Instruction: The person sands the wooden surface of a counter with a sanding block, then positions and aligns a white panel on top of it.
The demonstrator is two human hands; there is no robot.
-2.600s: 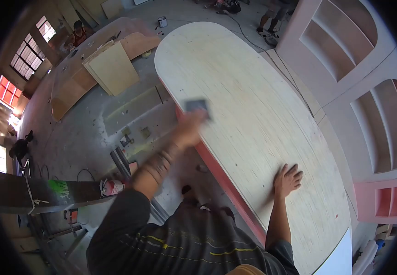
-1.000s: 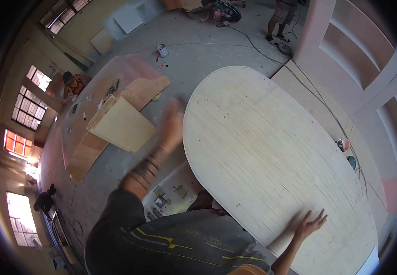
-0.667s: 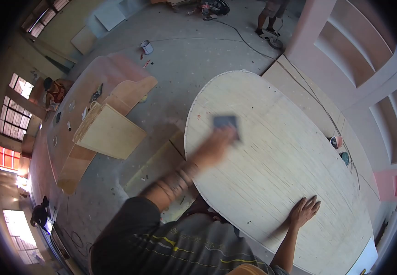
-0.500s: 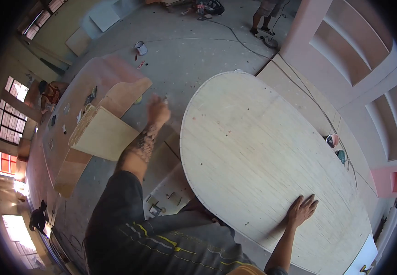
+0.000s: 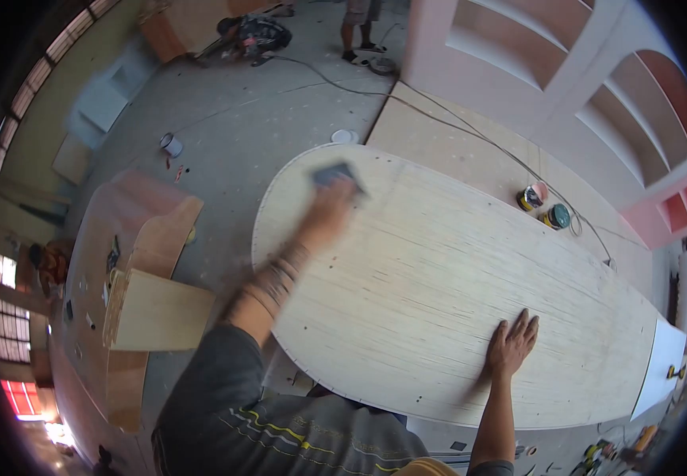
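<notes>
A large pale wooden board (image 5: 431, 278) with a rounded left end spreads out in front of me. Near that rounded end, my left hand (image 5: 332, 208), blurred by motion, grips a dark flat sheet or pad (image 5: 337, 176) against the surface. The tattooed forearm reaches across the board's left edge. My right hand (image 5: 512, 341) rests on the board's right half with its fingers spread and holds nothing. Small dark spots and fine grain lines mark the wood.
Curved wooden pieces (image 5: 157, 305) stand at the left. Two open paint cans (image 5: 554, 216) sit beyond the board, near a cable (image 5: 510, 163). A can (image 5: 171, 144) is on the floor. A crouching person (image 5: 256, 36) and another person's legs (image 5: 357, 32) are at the back.
My left hand has moved from beside the board onto its rounded end, and the dark sheet now shows under it. My right hand stays flat on the board. The view has shifted.
</notes>
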